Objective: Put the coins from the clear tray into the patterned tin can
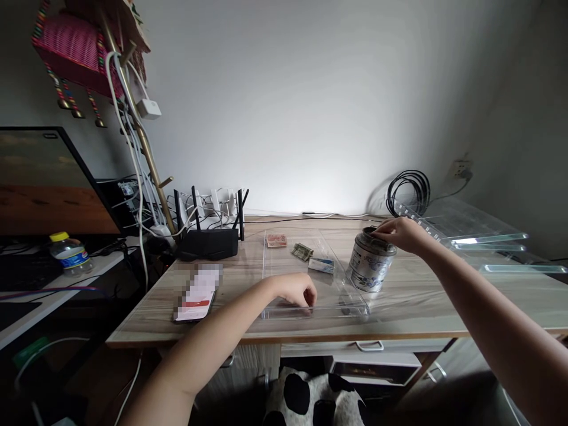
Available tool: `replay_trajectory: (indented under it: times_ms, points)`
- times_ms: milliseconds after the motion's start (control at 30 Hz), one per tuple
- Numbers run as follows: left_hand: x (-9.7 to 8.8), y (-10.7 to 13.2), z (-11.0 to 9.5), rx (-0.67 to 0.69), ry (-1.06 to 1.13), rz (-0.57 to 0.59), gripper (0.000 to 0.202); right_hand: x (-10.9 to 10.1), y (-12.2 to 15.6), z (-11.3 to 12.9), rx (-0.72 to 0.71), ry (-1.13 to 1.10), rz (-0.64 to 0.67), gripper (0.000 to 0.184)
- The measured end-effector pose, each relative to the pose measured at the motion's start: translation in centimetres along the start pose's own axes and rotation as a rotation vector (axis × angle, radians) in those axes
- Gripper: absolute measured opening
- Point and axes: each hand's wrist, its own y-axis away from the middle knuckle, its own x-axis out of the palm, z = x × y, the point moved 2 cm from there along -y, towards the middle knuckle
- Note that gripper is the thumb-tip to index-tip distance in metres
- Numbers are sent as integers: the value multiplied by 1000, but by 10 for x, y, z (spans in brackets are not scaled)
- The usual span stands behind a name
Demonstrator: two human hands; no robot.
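Note:
My left hand (pixel 296 290) is curled above the front part of a clear plastic tray (pixel 271 314), its fingertips pointing down. Whatever those closed fingers hold, if anything, is hidden. To the right stands an upright metal can (pixel 371 267) with a blue flower pattern, its top uncovered. My right hand (pixel 397 232) reaches over the can's mouth, fingers together and tips hidden at the opening. Folded banknotes lie within the tray's outline: a reddish one (pixel 277 241) at the back left, a greenish one (pixel 302 252), and a bluish one (pixel 321 265) nearer the can.
A phone (pixel 198 293) lies on the desk's left side, before a black router (pixel 207 244). Clear plastic panels (pixel 488 239) and a coiled black cable (pixel 408 192) sit at the right. A bottle (pixel 71 254) and monitor (pixel 39 183) are further left.

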Motion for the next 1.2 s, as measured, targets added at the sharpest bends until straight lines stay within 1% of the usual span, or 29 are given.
replay_trajectory:
  times_ms: [33, 67, 133, 167, 200, 233, 267, 300, 333, 367, 400, 467, 567, 667, 733, 800, 867, 967, 1067, 1133, 1200]
  points:
    - [0, 0, -1, -7, -6, -1, 16, -2, 4, 3, -34, -5, -19, 29]
    - [-1, 1, -2, -13, -13, -1, 16, -5, 9, 8, -51, -4, -95, 30]
    - [-1, 1, -4, -32, -23, 3, 16, -8, 26, 25, -53, -1, -336, 31]
    - [-1, 2, -4, -47, -24, 9, 16, -6, 37, 36, -65, -15, -420, 31]
    - [-1, 2, -5, -64, -25, 17, 16, -1, 47, 49, -96, -33, -433, 30]
    - [-1, 3, -5, -79, -26, 24, 16, 8, 55, 62, -162, -58, -327, 27]
    - [-1, 3, -4, -87, -27, 28, 17, 21, 61, 75, -226, -65, -136, 22]
    - [-1, 3, -4, -85, -27, 28, 16, 34, 66, 85, -277, -60, 82, 18]
    - [-1, 3, -4, -74, -25, 24, 16, 47, 69, 93, -306, -45, 273, 16]
    - [-1, 3, -3, -60, -21, 17, 17, 58, 70, 98, -318, -27, 421, 15]
    - [-1, 3, -2, -47, -14, 10, 17, 67, 68, 101, -323, -12, 523, 17]
    - [-1, 2, 0, -35, 2, 3, 18, 78, 60, 102, -339, 6, 622, 21]
    - [-1, 1, 2, -30, 11, 1, 16, 83, 47, 101, -374, 55, 710, 22]
    - [-3, 0, 3, -40, -15, -41, 13, 86, 43, 98, -380, 62, 745, 20]
    - [-5, 0, 3, -51, -50, -95, 14, 88, 45, 94, -376, 0, 767, 15]
    - [-6, 1, 2, -48, -89, -142, 14, 90, 48, 90, -379, -79, 767, 11]
    - [-7, 3, 0, -39, -114, -161, 13, 91, 51, 86, -395, -137, 725, 9]
    - [-7, 5, -3, -51, -113, -155, 12, 93, 55, 85, -412, -176, 650, 8]
    - [-7, 6, -4, -74, -105, -150, 11, 92, 58, 89, -405, -240, 601, 6]
    - [-7, 6, -5, -81, -108, -154, 11, 83, 57, 89, -368, -278, 503, 8]
    - [-7, 6, -5, -87, -122, -169, 10, 61, 54, 83, -300, -287, 322, 13]
